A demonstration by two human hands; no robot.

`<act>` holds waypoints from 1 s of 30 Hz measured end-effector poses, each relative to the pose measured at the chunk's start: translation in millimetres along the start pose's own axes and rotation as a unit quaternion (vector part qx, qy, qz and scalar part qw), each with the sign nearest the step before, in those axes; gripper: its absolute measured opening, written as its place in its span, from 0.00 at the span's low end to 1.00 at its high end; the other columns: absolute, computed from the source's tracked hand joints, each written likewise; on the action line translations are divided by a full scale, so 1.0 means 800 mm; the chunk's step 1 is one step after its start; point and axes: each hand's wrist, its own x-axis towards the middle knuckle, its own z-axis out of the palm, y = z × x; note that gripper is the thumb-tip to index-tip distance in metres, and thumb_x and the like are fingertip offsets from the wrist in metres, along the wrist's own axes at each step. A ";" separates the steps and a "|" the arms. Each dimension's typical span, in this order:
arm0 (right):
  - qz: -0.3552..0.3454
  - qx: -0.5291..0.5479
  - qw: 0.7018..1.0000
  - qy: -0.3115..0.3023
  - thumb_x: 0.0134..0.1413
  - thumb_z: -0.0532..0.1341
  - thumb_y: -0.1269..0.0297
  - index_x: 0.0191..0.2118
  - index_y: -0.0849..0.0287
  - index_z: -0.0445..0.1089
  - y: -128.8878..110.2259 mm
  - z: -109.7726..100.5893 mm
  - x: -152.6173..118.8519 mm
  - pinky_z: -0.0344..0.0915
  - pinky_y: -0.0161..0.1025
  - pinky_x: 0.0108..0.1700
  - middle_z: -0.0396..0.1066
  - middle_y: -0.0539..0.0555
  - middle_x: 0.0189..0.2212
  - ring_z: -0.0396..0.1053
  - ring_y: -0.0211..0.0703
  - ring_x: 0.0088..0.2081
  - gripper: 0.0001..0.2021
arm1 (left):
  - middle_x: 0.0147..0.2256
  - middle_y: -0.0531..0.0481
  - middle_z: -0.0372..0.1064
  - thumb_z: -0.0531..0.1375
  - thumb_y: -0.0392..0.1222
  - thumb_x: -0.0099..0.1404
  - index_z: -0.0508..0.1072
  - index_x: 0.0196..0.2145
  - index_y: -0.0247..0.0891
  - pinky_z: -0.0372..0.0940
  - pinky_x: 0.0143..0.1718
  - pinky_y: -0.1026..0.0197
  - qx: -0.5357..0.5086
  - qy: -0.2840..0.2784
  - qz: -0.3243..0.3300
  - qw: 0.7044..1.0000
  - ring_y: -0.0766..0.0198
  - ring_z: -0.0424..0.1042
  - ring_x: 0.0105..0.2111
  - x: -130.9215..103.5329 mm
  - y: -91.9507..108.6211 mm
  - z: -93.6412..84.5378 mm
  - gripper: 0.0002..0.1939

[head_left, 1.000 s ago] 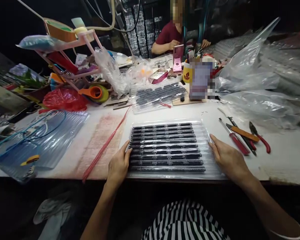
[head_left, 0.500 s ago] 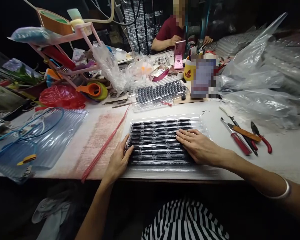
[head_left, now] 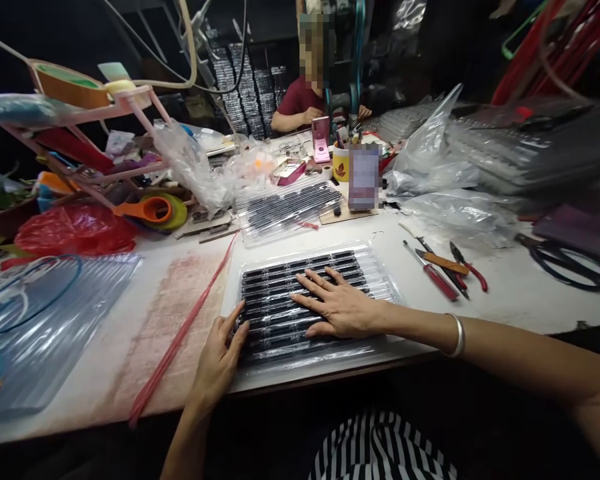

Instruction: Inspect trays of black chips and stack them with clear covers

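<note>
A clear plastic tray (head_left: pixel 280 357) with several rows of black strips lies near the table's front edge. My right hand (head_left: pixel 343 308) rests palm down across the strips, its fingers spread. At the tray's left edge is my left hand (head_left: pixel 223 353), thumb and index finger apart and touching the rim; its other fingers are partly hidden. Behind this tray sits a second clear tray (head_left: pixel 290 207) of black strips. Red plastic strings (head_left: pixel 183 333) run along the table, left of my left hand.
On the right lie a red-handled screwdriver (head_left: pixel 440 280), pliers (head_left: pixel 470 267) and black scissors (head_left: pixel 570 263). Clear ribbed sheets (head_left: pixel 75 327) and a red bag (head_left: pixel 75 227) are at left. Across the table sits a person (head_left: pixel 297 100) behind phones and a yellow cup (head_left: pixel 341 163).
My right hand has slid left from the strips' right part toward their middle, and its fingers have spread. My left hand stays at the tray's left edge. The view has turned right.
</note>
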 end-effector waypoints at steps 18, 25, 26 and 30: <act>-0.050 -0.021 0.997 0.049 0.62 0.45 0.43 0.65 0.59 0.52 -0.031 0.005 0.010 0.35 0.59 0.64 0.43 0.64 0.66 0.34 0.56 0.67 0.33 | 0.34 0.52 0.60 0.53 0.56 0.64 0.65 0.58 0.42 0.61 0.28 0.60 -0.024 0.046 0.008 0.999 0.63 0.61 0.28 -0.006 -0.013 0.004 0.28; 0.103 -0.077 0.984 0.120 0.64 0.45 0.48 0.62 0.59 0.58 -0.006 0.009 -0.036 0.45 0.58 0.62 0.53 0.60 0.63 0.49 0.55 0.64 0.27 | 0.36 0.51 0.61 0.53 0.55 0.64 0.66 0.56 0.41 0.61 0.30 0.60 -0.056 0.032 0.012 0.998 0.63 0.62 0.30 -0.011 -0.018 -0.004 0.26; 0.173 -0.078 0.971 0.145 0.64 0.46 0.50 0.62 0.60 0.57 0.005 0.009 -0.052 0.46 0.59 0.62 0.54 0.61 0.63 0.51 0.55 0.63 0.27 | 0.37 0.50 0.62 0.53 0.54 0.64 0.66 0.56 0.41 0.61 0.32 0.60 -0.064 0.028 0.014 0.997 0.62 0.63 0.32 -0.011 -0.018 -0.006 0.26; 0.361 -0.075 0.899 0.236 0.64 0.47 0.55 0.57 0.72 0.62 0.047 0.017 -0.110 0.52 0.66 0.56 0.62 0.73 0.57 0.58 0.63 0.59 0.26 | 0.37 0.49 0.64 0.55 0.53 0.64 0.67 0.56 0.39 0.61 0.39 0.59 -0.083 0.012 0.020 0.996 0.60 0.65 0.37 -0.010 -0.018 -0.012 0.26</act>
